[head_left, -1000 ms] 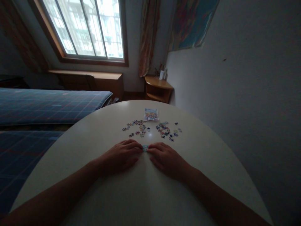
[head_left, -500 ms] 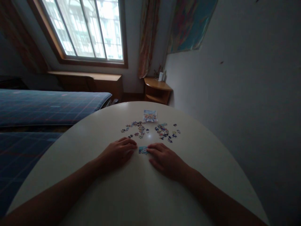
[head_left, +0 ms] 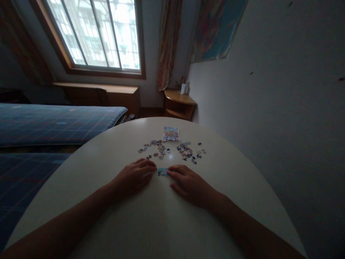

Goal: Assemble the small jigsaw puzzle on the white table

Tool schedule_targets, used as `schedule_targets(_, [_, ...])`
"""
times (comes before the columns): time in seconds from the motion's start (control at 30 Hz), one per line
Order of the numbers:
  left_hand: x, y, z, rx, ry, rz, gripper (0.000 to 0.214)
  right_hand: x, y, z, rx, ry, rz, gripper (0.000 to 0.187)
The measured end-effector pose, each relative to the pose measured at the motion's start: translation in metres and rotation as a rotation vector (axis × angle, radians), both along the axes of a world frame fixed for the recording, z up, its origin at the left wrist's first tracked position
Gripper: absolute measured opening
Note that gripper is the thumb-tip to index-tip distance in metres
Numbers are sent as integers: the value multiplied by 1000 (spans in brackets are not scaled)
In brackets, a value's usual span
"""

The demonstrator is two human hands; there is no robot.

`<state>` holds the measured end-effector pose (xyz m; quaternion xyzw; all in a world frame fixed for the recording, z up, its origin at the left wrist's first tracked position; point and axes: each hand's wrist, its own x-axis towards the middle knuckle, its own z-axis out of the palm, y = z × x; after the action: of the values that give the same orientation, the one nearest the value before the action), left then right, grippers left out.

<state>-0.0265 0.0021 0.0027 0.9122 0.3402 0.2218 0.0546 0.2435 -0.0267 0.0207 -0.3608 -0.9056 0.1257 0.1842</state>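
- Puzzle (head_left: 162,172) lies flat on the desk (head_left: 151,226);
- left hand (head_left: 136,174) rests released, just beside it;
- right hand (head_left: 187,182), unclenched, touches its right end;
- a sideways push could split it

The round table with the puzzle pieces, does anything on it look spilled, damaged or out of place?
Nothing stands out on the table. The puzzle pieces lie loose in two groups with a few strays, ordinary for a jigsaw. The blue section sits between the left hand and right hand; fine damage is too small to tell.
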Motion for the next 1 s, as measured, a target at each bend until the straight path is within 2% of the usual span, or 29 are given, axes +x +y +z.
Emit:
schedule_targets(0.3, [2,-1,2,3,2,23,25,-2,0,-1,6,10,-16,45])
schedule_targets(0.43, [1,-1,2,6,-12,-1,24,3,10,-2,88,58,-113,40])
schedule_targets(0.57, [1,-1,2,2,-20,-8,24,22,44,11,152,64,-336,23])
schedule_targets(0.67, [2,0,1,11,-24,-2,24,41,82,24,123,-32,-517,21])
schedule_targets(0.83, [2,1,1,9,-25,-1,25,59,133,30,35,-147,-563,26])
schedule_targets(1.0, [1,2,0,6,-37,-12,25,59,152,26,-60,-272,-503,30])
